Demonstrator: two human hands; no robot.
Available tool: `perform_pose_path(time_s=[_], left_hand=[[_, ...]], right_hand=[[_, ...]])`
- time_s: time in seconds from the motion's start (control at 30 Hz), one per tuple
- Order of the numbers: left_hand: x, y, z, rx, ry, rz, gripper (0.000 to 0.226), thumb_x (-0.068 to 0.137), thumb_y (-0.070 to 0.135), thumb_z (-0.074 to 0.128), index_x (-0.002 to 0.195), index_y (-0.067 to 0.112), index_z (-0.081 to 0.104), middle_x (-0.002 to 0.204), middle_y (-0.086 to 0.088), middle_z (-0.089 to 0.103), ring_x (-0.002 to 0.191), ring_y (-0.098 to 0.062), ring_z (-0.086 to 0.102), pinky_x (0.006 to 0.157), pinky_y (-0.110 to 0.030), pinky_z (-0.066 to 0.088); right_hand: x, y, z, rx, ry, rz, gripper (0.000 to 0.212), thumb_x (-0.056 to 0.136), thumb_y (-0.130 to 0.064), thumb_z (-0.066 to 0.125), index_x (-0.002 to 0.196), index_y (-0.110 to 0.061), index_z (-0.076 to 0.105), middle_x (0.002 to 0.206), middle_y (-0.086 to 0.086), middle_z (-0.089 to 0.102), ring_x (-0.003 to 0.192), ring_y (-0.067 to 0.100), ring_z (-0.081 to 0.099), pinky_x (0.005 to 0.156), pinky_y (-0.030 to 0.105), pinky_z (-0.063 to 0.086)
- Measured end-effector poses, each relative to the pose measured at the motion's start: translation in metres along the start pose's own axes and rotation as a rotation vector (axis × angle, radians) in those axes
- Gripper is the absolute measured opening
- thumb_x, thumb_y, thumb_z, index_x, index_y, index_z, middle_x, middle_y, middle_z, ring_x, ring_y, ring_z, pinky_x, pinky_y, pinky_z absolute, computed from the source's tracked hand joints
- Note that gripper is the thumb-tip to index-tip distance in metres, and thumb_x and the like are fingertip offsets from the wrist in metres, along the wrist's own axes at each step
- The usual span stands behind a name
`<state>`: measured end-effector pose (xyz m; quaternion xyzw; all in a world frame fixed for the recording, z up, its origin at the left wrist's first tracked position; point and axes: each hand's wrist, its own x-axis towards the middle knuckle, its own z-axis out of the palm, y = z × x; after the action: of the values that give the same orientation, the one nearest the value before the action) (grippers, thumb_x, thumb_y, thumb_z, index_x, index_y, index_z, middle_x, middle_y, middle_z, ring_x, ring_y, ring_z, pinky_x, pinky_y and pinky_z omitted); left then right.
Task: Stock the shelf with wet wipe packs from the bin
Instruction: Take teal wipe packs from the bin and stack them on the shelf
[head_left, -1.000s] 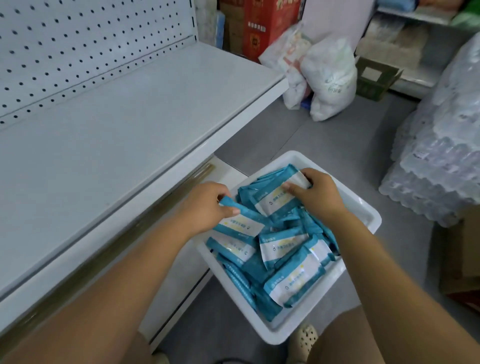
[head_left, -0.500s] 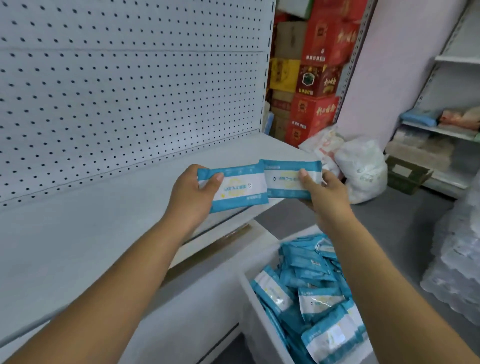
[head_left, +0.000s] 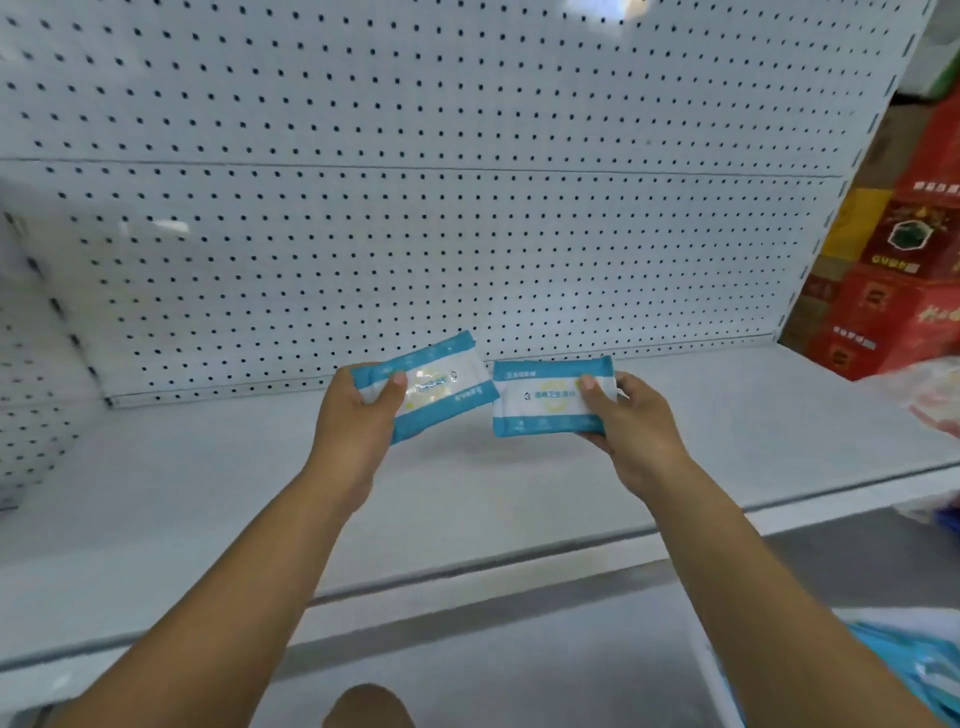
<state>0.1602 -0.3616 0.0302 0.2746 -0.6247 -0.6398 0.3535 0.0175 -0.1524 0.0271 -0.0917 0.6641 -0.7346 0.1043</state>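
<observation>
Wet wipe packs, two, blue and white, both held above the white shelf (head_left: 519, 499) before the pegboard back panel (head_left: 467, 234); left pack (head_left: 431, 384), tilted, pinched by left hand (head_left: 358, 426), thumb on its face; right pack (head_left: 545, 402), near level, gripped by right hand (head_left: 639, 431), thumb on top. Bin (head_left: 924, 675): one, at the lower right edge, further packs inside, number unclear

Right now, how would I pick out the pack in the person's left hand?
Start at the white pegboard wall above the wide white shelf. In front of it two hands each hold a blue-and-white pack. The left hand grips the left pack, tilted with its right end raised, while the right hand holds the right pack nearly level.
</observation>
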Motion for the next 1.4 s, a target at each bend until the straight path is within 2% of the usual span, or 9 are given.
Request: perform_pose_path(time_s=[0.1,0.3,0.5,0.73,0.97,1.07,1.2,1.3,1.4], left_hand=[[0.019,-0.009,-0.047,0.001,0.074,-0.038,0.015,0.1,0.028,0.061,0.111,0.019,0.06,0.109,-0.005,0.069,0.093,-0.02,0.07,0.081,-0.039,0.061],[0.051,-0.024,-0.115,0.05,0.181,-0.021,0.017,0.104,0.035,0.051,0.101,0.022,0.061,0.1,0.001,0.072,0.083,-0.011,0.069,0.069,-0.024,0.056],[0.092,-0.027,-0.15,0.024,0.245,-0.038,0.028,0.106,0.038,0.044,0.093,0.03,0.068,0.103,-0.003,0.072,0.102,-0.026,0.07,0.091,-0.045,0.058],[0.133,-0.033,-0.158,-0.127,0.26,-0.074,0.027,0.106,0.038,0.044,0.097,0.026,0.066,0.105,-0.003,0.073,0.102,-0.025,0.071,0.089,-0.045,0.059],[0.152,-0.06,-0.157,-0.532,0.208,-0.214,0.026,0.102,0.024,0.057,0.119,0.005,0.063,0.111,-0.011,0.075,0.096,-0.021,0.074,0.071,-0.035,0.062],[0.16,-0.066,-0.156,-0.668,0.159,-0.254,0.032,0.096,0.008,0.063,0.126,-0.002,0.059,0.116,-0.015,0.073,0.104,-0.025,0.072,0.078,-0.036,0.062],[0.16,-0.064,-0.158,-0.636,0.15,-0.228,0.032,0.091,0.018,0.071,0.122,0.015,0.064,0.115,-0.003,0.075,0.104,-0.016,0.071,0.078,-0.03,0.058],[0.158,-0.066,-0.16,-0.521,0.228,-0.158,0.033,0.086,0.028,0.076,0.118,0.024,0.07,0.113,0.005,0.075,0.103,-0.011,0.065,0.071,-0.023,0.039],[0.157,-0.068,-0.159,-0.548,0.281,-0.193,0.027,0.087,0.03,0.076,0.112,0.024,0.071,0.109,0.005,0.076,0.098,-0.008,0.067,0.07,-0.021,0.047]], right_hand=[[0.004,0.016,0.048,-0.04,-0.093,0.008,0.01,0.094,-0.018,0.068,0.101,-0.013,0.064,0.099,0.006,0.072,0.089,0.019,0.074,0.067,0.025,0.06],[0.011,0.043,0.13,-0.049,-0.19,0.048,0.012,0.094,-0.018,0.069,0.103,-0.013,0.064,0.102,0.007,0.073,0.09,0.02,0.074,0.071,0.03,0.062],[0.025,0.062,0.185,-0.052,-0.219,0.017,0.01,0.095,-0.021,0.068,0.099,-0.019,0.06,0.102,0.006,0.073,0.09,0.018,0.073,0.086,0.041,0.061],[0.049,0.065,0.234,0.028,-0.185,0.006,0.019,0.095,-0.022,0.069,0.11,-0.015,0.061,0.104,0.002,0.072,0.096,0.02,0.073,0.089,0.044,0.059],[0.066,0.081,0.267,0.122,-0.219,0.058,0.025,0.092,-0.021,0.071,0.113,-0.011,0.063,0.104,0.005,0.073,0.081,0.011,0.075,0.073,0.03,0.063],[0.071,0.092,0.281,0.185,-0.218,0.108,0.026,0.092,-0.021,0.072,0.113,-0.008,0.063,0.106,0.009,0.072,0.084,0.014,0.075,0.068,0.028,0.061],[0.07,0.1,0.294,0.172,-0.245,0.045,0.025,0.092,-0.019,0.071,0.112,-0.006,0.063,0.106,0.011,0.073,0.091,0.021,0.075,0.074,0.034,0.063],[0.067,0.103,0.291,0.111,-0.294,-0.021,0.018,0.094,-0.02,0.069,0.108,-0.01,0.065,0.101,0.006,0.076,0.092,0.023,0.075,0.078,0.039,0.062],[0.069,0.103,0.29,0.106,-0.32,-0.016,0.018,0.095,-0.021,0.068,0.108,-0.01,0.065,0.101,0.004,0.076,0.091,0.02,0.075,0.078,0.037,0.062]])
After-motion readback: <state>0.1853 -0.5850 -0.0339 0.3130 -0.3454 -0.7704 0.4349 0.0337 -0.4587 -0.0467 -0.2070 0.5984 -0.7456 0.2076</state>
